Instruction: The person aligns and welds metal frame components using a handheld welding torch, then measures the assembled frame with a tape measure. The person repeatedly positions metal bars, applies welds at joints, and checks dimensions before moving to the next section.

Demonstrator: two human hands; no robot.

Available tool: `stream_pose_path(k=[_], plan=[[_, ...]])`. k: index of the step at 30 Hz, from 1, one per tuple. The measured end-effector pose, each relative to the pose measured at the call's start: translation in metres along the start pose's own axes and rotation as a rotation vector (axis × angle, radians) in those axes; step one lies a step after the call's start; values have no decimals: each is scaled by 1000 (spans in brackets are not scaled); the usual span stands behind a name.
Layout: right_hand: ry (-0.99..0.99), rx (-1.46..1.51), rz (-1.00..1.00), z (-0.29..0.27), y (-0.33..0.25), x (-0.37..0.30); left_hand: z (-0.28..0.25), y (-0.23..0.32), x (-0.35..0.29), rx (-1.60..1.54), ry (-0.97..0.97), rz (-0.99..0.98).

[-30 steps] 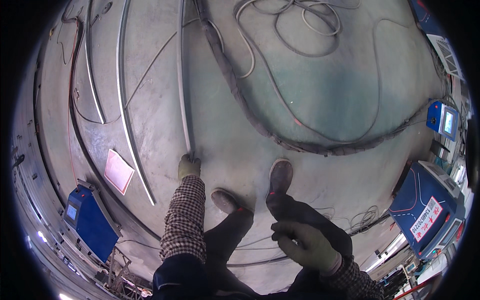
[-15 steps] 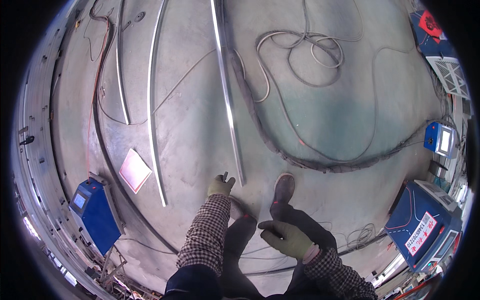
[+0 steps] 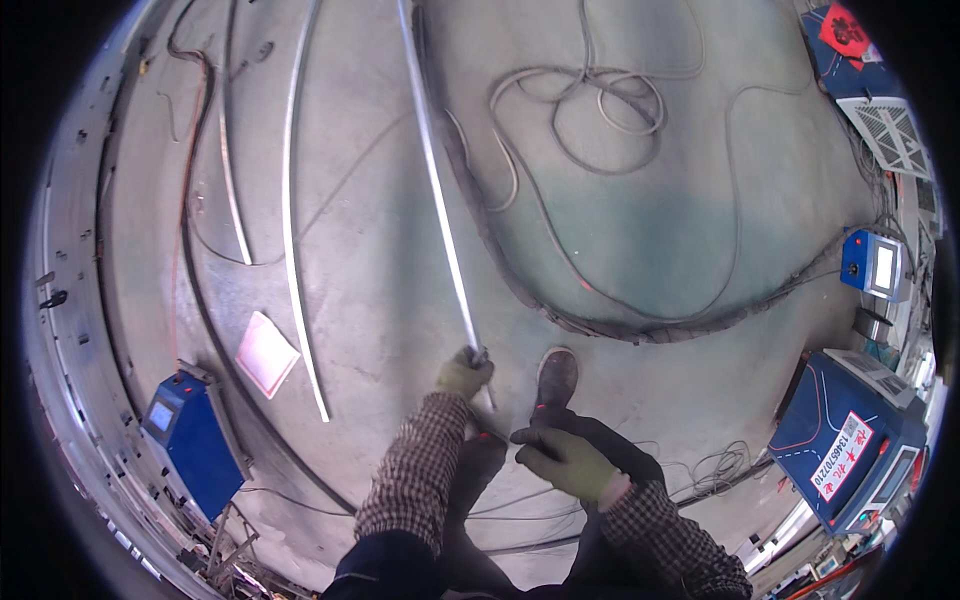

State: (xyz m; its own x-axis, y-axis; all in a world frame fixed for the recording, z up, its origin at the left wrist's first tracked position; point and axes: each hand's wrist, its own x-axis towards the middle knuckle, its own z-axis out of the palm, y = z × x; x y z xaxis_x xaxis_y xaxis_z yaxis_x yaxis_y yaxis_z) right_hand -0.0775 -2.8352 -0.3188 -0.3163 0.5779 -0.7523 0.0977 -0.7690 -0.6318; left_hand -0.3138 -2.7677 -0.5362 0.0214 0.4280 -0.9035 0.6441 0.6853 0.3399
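My left hand (image 3: 465, 373), in a greyish-green work glove, is closed round a long silvery metal bar (image 3: 443, 210) close to its near end. The short tip of the bar sticks out on the near side of the fist, and the rest runs away to the far edge of the view. My right hand (image 3: 568, 462), gloved alike, hovers in front of my right leg with nothing seen in it. Its fingers reach loosely to the left, thumb apart. To the left lie a second long metal bar (image 3: 289, 200) and a shorter one (image 3: 231, 180).
A pinkish-white sheet (image 3: 267, 354) lies on the floor beside a blue machine (image 3: 195, 440) with a screen. Thick dark cable (image 3: 640, 328) curves across the floor, with looped hose (image 3: 575, 130) beyond it. Blue equipment (image 3: 835, 440) and a small blue screen box (image 3: 875, 265) stand right.
My left hand has moved slightly right and closed on the near end of the bar. That end has swung nearer to me. My right hand has shifted only a little.
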Motion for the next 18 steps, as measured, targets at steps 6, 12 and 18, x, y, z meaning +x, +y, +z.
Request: stream_pose_path(k=[6, 12, 18], plan=[[33, -186, 225, 24, 34, 11, -46, 120, -258, -351, 314, 100], [15, 292, 240, 35, -73, -25, -98, 166, -462, -79, 229, 107], [247, 440, -273, 3, -288, -21, -121, 169, -570, 11, 197, 292]])
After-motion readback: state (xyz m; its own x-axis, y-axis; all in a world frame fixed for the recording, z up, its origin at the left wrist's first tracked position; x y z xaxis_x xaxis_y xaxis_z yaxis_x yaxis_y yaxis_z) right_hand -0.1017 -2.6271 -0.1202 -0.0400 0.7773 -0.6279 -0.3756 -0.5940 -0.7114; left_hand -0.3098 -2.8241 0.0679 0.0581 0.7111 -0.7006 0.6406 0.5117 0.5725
